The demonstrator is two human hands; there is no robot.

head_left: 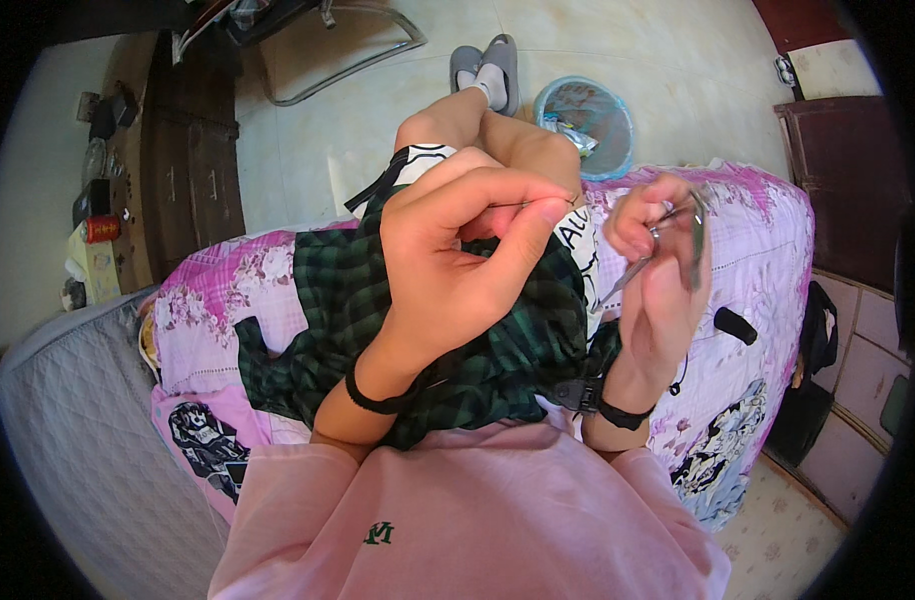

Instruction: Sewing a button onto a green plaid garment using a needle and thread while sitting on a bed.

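Observation:
My left hand [463,250] is raised over my lap. Its thumb and index finger pinch the end of a thin dark strand [508,206], which could be thread or a needle. To its right, my right hand [663,240] holds scissors [635,272], smeared by motion. One of their blades points down toward my lap, and the handle is by the fingers. Below both hands a dark green plaid garment [348,340] lies spread across my lap, partly hidden by the left forearm.
I sit on a bed with a pink floral sheet [768,230]. A bin with a blue liner [628,130] stands on the floor beyond my knees. A small black object [736,326] lies right. A grey mattress [88,420] and a red can [102,229] are left.

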